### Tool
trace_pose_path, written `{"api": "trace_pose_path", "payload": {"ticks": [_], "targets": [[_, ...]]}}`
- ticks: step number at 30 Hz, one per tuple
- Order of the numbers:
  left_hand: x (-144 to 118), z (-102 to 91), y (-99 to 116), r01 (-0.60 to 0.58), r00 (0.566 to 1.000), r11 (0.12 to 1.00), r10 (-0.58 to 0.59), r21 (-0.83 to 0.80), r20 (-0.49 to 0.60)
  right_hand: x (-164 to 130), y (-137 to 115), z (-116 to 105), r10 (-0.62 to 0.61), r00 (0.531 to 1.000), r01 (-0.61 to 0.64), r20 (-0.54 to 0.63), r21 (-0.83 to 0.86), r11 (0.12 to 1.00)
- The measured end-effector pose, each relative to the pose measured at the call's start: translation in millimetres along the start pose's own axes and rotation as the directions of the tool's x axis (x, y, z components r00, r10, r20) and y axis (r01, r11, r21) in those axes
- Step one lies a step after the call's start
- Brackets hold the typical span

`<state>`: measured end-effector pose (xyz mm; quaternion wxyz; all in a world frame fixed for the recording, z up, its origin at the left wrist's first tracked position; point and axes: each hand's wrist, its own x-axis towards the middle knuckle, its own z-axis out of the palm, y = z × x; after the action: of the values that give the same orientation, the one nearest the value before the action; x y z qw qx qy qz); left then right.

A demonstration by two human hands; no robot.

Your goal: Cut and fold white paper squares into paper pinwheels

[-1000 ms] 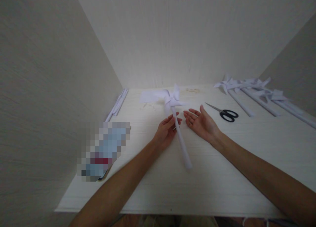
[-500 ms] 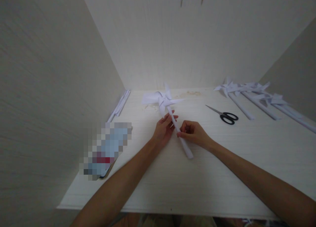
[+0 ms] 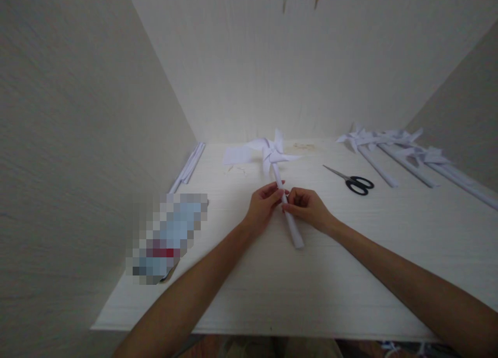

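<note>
A white paper pinwheel (image 3: 273,155) on a rolled-paper stick (image 3: 294,234) is held between my two hands, its blades pointing toward the back wall. My left hand (image 3: 265,205) grips the stick's upper part, thumb over it and fingers beneath. Just below, my right hand (image 3: 305,207) pinches the same stick from the right, its other fingers curled in. The stick's lower end sticks out toward me. Behind the blades, a white paper sheet (image 3: 236,155) lies on the table, partly covered by a blade.
Black-handled scissors (image 3: 358,184) lie right of my hands. Several finished paper pinwheels (image 3: 375,166) rest at the far right. White paper rolls (image 3: 191,163) lie along the left wall. A blurred phone-like object (image 3: 171,233) is on the left of the white table (image 3: 241,306).
The pinwheel's head has swung to the right, uncovering more of the paper sheet. My left hand has shifted right, and its thumb now closes over the stick.
</note>
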<state>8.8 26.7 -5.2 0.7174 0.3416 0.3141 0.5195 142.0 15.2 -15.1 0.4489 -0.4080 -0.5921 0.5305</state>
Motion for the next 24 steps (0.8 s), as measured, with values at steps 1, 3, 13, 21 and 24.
{"api": "trace_pose_path", "payload": {"ticks": [1, 3, 13, 21, 24], "targets": [[0.2, 0.2, -0.1, 0.005, 1.0, 1.0, -0.005, 0.0, -0.001, 0.1, 0.7, -0.4, -0.001, 1.0, 0.001, 0.002, -0.009, 1.0], [0.8, 0.1, -0.6, 0.01, 1.0, 1.0, -0.01, -0.004, 0.001, 0.0, 1.6, -1.1, 0.0, 1.0, 0.0, 0.004, -0.032, 0.999], [0.3, -0.9, -4.5, -0.022, 1.0, 1.0, 0.022, -0.02, -0.005, -2.4, 1.3, -3.0, -0.011, 1.0, 0.011, -0.002, -0.119, 0.993], [1.1, -1.1, -0.6, -0.056, 0.996, 0.995, 0.049, -0.079, -0.08, -0.7, -4.5, 7.5, -0.018, 0.997, 0.018, -0.078, 0.005, 1.0], [1.6, -1.2, 0.9, -0.069, 0.992, 0.994, 0.059, -0.087, -0.112, 0.9, -5.5, 10.0, -0.021, 0.994, 0.023, -0.111, 0.017, 1.0]]}}
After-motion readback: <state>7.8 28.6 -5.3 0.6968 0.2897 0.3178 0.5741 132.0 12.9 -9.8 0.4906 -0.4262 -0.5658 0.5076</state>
